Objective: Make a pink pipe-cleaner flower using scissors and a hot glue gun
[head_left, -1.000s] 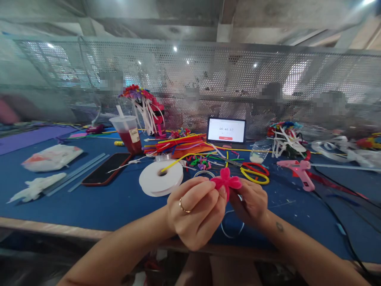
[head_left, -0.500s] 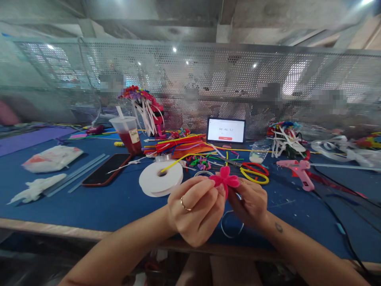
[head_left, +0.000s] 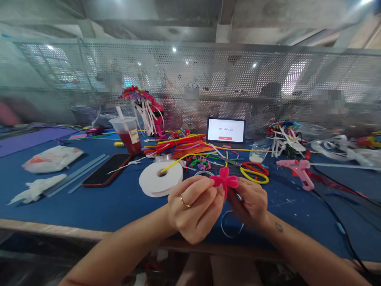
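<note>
The left hand (head_left: 195, 208) and right hand (head_left: 248, 204) are both curled closed, held close together above the front of the desk (head_left: 89, 210), and grip a magenta four-petalled flower (head_left: 224, 178) between them. The flower stands at the top of the gap between the hands, pinched by the fingertips of both, with its petals rising above the knuckles; its material cannot be told. A gold ring (head_left: 184, 201) sits on a finger of the left hand. A white ribbon spool (head_left: 160, 178) lies on the desk just beside the left hand, with a yellow pipe cleaner (head_left: 175, 162) resting across it. A thin clear loop of cord (head_left: 230, 224) lies below the right hand. Beyond the flower lie scissors with red handles (head_left: 254, 169) and a yellow pipe-cleaner loop (head_left: 254, 178). A pink hot glue gun (head_left: 297, 171) lies well to the right, and a black-cased phone (head_left: 105, 174) well to the left.
</note>
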Demonstrator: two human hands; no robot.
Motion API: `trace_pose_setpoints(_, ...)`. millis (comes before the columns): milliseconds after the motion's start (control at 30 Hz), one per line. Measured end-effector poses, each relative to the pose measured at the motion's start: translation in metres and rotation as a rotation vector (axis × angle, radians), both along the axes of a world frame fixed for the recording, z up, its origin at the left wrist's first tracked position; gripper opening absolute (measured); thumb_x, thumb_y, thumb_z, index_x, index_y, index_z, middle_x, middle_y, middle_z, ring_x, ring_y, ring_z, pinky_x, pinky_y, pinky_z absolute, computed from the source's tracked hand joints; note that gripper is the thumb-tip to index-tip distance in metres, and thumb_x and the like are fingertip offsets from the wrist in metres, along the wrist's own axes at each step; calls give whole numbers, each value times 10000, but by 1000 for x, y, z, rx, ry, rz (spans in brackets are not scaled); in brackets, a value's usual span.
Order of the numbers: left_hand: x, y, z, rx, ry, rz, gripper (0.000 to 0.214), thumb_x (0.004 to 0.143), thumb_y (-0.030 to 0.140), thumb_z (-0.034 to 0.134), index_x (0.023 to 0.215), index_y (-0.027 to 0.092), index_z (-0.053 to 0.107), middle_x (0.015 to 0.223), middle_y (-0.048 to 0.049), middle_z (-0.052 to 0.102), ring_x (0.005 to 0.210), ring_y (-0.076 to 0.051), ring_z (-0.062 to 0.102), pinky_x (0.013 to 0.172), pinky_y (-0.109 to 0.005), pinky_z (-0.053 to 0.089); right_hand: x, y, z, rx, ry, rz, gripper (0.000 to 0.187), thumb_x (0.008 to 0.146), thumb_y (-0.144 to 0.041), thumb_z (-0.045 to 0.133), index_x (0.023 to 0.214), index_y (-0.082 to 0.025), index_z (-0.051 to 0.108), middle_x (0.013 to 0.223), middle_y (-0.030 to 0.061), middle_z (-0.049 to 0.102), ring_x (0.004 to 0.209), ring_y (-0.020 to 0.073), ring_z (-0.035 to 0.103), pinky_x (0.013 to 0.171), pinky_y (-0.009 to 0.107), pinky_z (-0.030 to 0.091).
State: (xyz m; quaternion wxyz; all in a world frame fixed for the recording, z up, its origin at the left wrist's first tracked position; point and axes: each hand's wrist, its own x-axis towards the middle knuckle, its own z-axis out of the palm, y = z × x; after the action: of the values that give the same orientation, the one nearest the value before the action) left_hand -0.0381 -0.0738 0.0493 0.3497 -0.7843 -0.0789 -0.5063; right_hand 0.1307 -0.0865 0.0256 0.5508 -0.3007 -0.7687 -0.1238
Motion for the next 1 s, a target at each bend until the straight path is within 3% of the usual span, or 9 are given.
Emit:
trace_pose_setpoints(300,2,7,-7,16,-32,-53,121,660,127,743,742,100,659,663,-37,679,754,-155,633,683,-258,569,0,-1,-1,25,-17,-12,220,808,-75,491,622,-185,529,469,-17,482,471,110,518,449,192,408)
trace_pose_setpoints(1000,2,8,-8,34,-32,-65,91,682,114,725,732,130,651,679,-13,691,755,-135,654,705,-243,577,0,0,-2,78,-55,-45,196,807,-73,475,687,-192,574,486,-19,511,458,104,497,454,200,387)
